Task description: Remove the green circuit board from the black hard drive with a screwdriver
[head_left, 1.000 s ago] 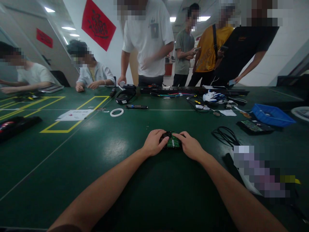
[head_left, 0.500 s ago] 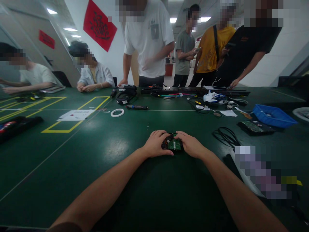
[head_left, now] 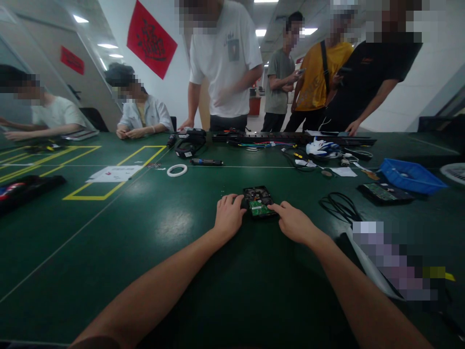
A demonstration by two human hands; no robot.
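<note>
A hard disk drive (head_left: 262, 196) with a green circuit board lies on the green table in front of me, its board side up. My left hand (head_left: 228, 217) is at the drive's left edge, fingers loosely curved and thumb apart; whether it touches the edge is hard to see. From the right, my right hand (head_left: 295, 222) stretches its index finger onto the board's lower right corner. The other fingers of that hand are bent and partly hidden.
Right of my hands lie a black cable (head_left: 339, 207), another circuit-board device (head_left: 385, 193) and a blue tray (head_left: 414, 175). Farther back are a white ring (head_left: 177, 170), a pen-shaped tool (head_left: 207, 162) and gloves (head_left: 322, 147). Several people sit or stand around the table.
Both hands have loosened from around the drive and drawn apart, so more of it shows. My left hand has moved slightly down and left; my right index finger now points onto the board.
</note>
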